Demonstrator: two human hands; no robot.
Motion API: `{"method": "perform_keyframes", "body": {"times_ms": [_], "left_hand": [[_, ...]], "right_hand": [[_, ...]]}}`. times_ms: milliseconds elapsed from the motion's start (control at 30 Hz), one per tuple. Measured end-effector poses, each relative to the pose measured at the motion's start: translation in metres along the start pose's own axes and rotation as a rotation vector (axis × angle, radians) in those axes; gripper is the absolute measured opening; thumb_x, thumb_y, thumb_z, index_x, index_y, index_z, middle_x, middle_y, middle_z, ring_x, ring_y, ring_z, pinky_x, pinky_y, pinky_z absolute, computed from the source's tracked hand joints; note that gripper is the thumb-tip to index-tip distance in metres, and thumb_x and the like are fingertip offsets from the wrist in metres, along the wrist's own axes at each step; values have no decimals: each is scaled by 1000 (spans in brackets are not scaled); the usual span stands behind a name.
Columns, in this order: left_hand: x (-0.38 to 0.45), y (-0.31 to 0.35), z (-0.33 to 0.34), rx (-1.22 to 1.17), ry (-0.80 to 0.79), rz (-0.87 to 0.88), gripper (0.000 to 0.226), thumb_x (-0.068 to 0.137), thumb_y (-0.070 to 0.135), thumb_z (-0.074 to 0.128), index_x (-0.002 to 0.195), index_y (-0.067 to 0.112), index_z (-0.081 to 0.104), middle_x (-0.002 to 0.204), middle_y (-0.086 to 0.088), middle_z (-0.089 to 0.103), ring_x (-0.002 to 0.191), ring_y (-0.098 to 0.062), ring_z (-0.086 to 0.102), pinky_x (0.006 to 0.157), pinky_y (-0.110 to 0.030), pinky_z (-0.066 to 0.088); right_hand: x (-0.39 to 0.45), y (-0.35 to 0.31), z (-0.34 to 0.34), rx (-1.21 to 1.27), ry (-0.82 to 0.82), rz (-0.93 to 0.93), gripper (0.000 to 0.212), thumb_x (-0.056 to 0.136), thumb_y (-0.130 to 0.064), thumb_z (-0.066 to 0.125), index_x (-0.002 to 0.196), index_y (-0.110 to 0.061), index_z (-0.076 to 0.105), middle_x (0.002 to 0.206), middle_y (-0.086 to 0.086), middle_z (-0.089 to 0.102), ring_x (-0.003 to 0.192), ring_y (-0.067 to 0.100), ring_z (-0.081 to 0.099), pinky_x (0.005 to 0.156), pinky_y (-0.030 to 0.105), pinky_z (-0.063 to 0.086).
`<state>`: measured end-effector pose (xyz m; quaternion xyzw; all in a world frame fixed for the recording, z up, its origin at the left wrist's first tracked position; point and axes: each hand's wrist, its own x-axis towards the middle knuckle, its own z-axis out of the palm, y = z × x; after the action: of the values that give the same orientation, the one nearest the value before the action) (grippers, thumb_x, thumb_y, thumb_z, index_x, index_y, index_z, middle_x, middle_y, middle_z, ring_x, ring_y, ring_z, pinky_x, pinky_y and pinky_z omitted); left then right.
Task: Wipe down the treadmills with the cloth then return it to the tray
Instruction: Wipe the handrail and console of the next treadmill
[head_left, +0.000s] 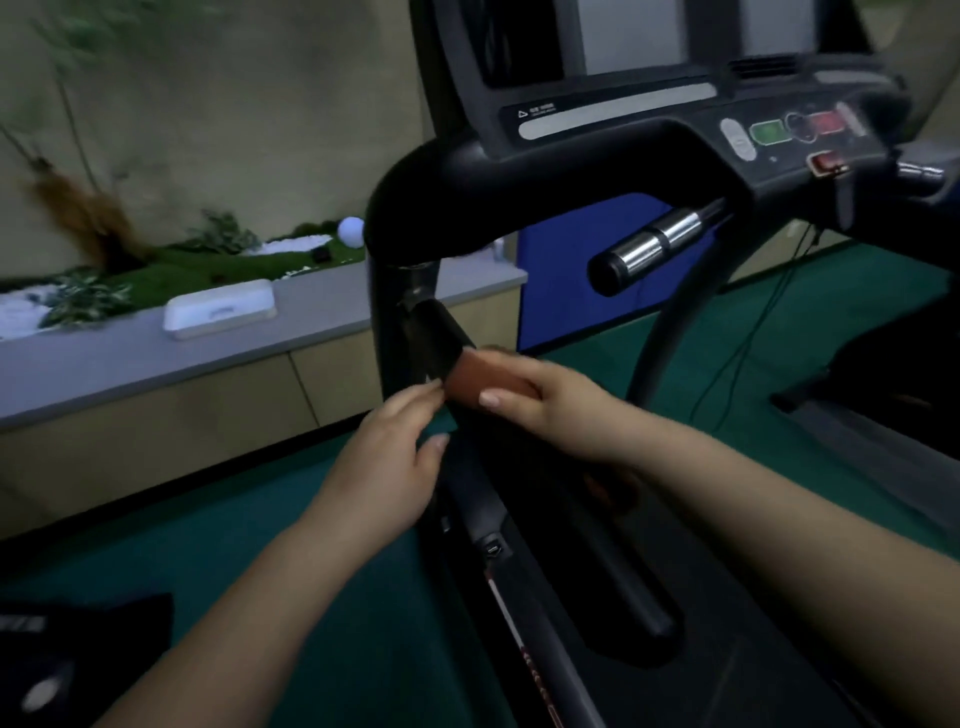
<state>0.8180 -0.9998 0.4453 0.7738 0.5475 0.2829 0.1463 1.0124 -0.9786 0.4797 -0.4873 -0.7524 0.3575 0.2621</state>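
A black treadmill (597, 171) fills the right half of the view, and its left handrail (436, 332) slopes down toward me. A folded orange-brown cloth (480, 382) lies wrapped over this rail. My right hand (550, 410) grips the cloth against the rail, with the thumb on top. My left hand (389, 457) is just left of the rail, its fairly straight fingertips touching the cloth's left edge and its thumb against the rail. A white tray (218, 309) sits on the grey counter (104, 358) to the left.
The console carries green and red buttons (795, 130), and a chrome grip (649, 247) sticks out below it. Green flooring (291, 545) surrounds the machine. Behind the counter are plants and white pebbles. A cable hangs down at right, and a dark object lies at bottom left.
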Motion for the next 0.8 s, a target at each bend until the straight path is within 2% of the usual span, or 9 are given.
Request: {"method": "perform_keyframes", "body": {"times_ms": [67,133,233,300,400,500,633,700,800], "left_hand": [[-8,1,-5,27,6,-6,46,93,14,53,139,18,46,146,6,40,134,-12,37,108,-16,19],[-15,5,-10,9,34,-6,45,93,11,53,137,20,49,144,7,42,131,-13,40,109,-19,23],[-21,14,-13,-23,50,0,43,93,14,54,136,24,51,142,11,43,129,-11,42,111,-24,28],[-28,21,-11,-31,29,24,44,93,17,55,135,27,50,143,13,43,131,-8,39,111,-23,26],[-39,31,-6,-60,-25,37,46,92,21,57,137,28,48,145,14,39,135,-6,33,109,-16,20],[-46,35,1,-88,-78,55,54,92,27,57,142,30,39,153,9,26,140,-11,26,111,-20,18],[-40,37,6,-111,-182,34,61,95,33,52,147,42,22,158,14,5,145,-14,12,116,-31,16],[-33,35,6,-89,-196,44,56,97,31,49,145,44,25,159,12,8,145,-17,15,118,-37,18],[-22,34,1,-57,-160,59,50,97,20,48,141,43,37,156,6,24,142,-19,24,117,-39,23]], "right_hand": [[1,-4,0,51,-7,12,46,91,-31,61,135,-33,48,122,-13,54,111,2,51,79,-6,35],[-24,-5,-1,31,-1,2,43,87,-30,66,128,-33,56,118,-12,58,106,2,55,80,-4,36],[-81,-1,-2,37,-32,2,35,75,-39,71,107,-46,60,111,-8,60,97,-1,60,82,3,39],[-97,-2,-2,129,-13,22,35,73,-41,68,106,-45,59,112,-12,61,95,-9,59,81,3,39],[-80,-3,3,158,58,46,33,84,-30,66,116,-37,58,110,-19,62,90,-19,57,80,0,39],[-78,0,9,197,102,71,34,88,-35,61,122,-35,58,108,-19,65,91,-13,61,80,5,43],[-148,-5,8,186,111,99,36,76,-42,63,111,-40,61,98,-19,68,82,-7,63,74,7,45],[-171,-8,9,135,100,99,41,69,-43,67,110,-37,63,105,-16,67,88,-7,63,78,7,43],[-148,-10,5,153,74,110,27,77,-37,69,103,-40,65,101,-16,67,84,-3,65,75,12,49]]}}
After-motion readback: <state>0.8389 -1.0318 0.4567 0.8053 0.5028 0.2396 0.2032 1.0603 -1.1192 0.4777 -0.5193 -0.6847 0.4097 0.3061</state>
